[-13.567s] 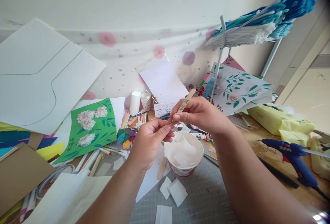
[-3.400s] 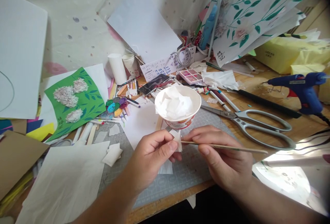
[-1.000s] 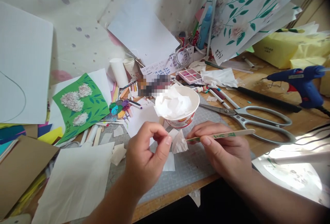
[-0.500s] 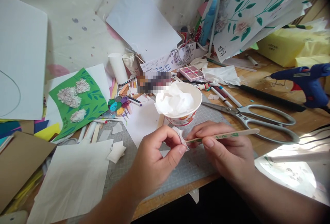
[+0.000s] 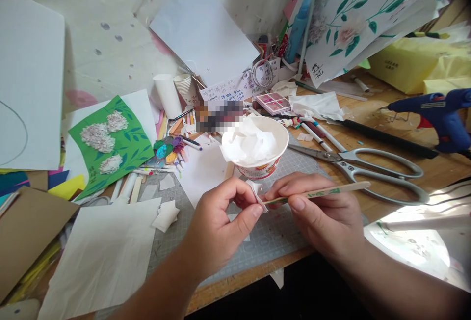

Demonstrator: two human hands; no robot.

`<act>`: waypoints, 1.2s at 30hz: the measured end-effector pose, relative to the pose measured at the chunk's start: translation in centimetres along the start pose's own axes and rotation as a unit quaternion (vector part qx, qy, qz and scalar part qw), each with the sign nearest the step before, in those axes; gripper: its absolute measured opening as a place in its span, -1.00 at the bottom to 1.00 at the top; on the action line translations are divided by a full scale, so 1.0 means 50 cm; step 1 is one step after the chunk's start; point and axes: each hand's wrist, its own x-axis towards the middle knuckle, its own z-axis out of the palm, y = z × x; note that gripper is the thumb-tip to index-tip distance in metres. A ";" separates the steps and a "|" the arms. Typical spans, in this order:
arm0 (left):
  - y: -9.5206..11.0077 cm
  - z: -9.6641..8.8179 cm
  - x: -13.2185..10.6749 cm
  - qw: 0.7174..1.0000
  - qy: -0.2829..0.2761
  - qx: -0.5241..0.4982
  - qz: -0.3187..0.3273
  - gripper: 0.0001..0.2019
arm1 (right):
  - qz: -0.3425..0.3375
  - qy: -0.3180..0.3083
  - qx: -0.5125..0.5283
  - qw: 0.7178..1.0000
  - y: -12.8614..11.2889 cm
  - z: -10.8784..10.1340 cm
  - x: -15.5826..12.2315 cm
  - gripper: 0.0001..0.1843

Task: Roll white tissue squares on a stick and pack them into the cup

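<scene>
My left hand (image 5: 224,222) pinches a small folded piece of white paper (image 5: 256,191) between thumb and fingers. In my right hand (image 5: 324,212) is a flat wooden craft stick (image 5: 331,191) with green marks, held like a pen. The stick's left end meets the paper at my left fingertips. Just beyond both hands stands a paper bowl (image 5: 259,170) with a red pattern, filled with white tissue-like paper (image 5: 250,141). Under the hands lies a grey cutting mat (image 5: 272,241). My right fingers partly hide the stick.
Large scissors (image 5: 362,168) lie right of the bowl, with a blue glue gun (image 5: 434,114) beyond them. At the left are a green picture with paper flowers (image 5: 136,155), a white sheet (image 5: 106,256) and paper scraps (image 5: 165,216). Paper cups (image 5: 168,96) stand at the back.
Both hands stay nearly in place. The small paper at my left fingertips has shifted slightly and looks more curled around the stick's end.
</scene>
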 end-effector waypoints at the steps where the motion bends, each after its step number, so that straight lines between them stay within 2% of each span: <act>1: 0.001 0.000 0.000 1.000 0.000 -0.001 -0.001 -0.89 | -0.001 -0.002 -0.001 1.000 0.000 0.000 0.000 -0.70; 11: -0.001 -0.005 0.000 1.000 -0.011 -0.017 -0.017 -0.91 | -0.009 -0.004 -0.014 1.000 -0.003 0.000 0.002 -0.67; 14: 0.000 -0.004 0.002 0.999 -0.005 -0.021 -0.030 -0.88 | -0.059 -0.011 -0.086 0.994 -0.017 0.002 0.009 -0.67; 17: 0.000 -0.001 0.003 0.999 0.007 -0.015 -0.048 -0.84 | -0.123 -0.048 -0.183 0.974 -0.034 0.004 0.018 -0.67; 19: -0.001 0.000 0.003 0.998 0.013 -0.014 -0.061 -0.85 | -0.136 -0.063 -0.210 0.966 -0.041 0.006 0.022 -0.67; 21: -0.001 0.000 0.002 0.997 0.018 -0.019 -0.072 -0.88 | -0.134 -0.052 -0.213 0.966 -0.041 0.007 0.022 -0.68; 26: 0.000 0.002 0.001 0.993 0.019 -0.078 -0.087 -0.90 | -0.112 -0.004 -0.168 0.979 -0.021 0.003 0.011 -0.69; 30: -0.004 -0.009 0.004 0.983 0.044 -0.134 -0.119 -0.91 | -0.044 0.057 -0.065 0.995 -0.003 0.000 0.008 -0.77; 33: -0.010 -0.030 0.008 0.974 0.098 -0.165 -0.121 -0.91 | 0.008 0.125 0.037 0.991 0.000 0.003 0.014 -0.88; 36: -0.015 -0.047 0.022 0.965 0.175 -0.183 -0.073 -0.89 | 0.046 0.177 0.086 0.979 -0.003 0.007 0.021 -0.95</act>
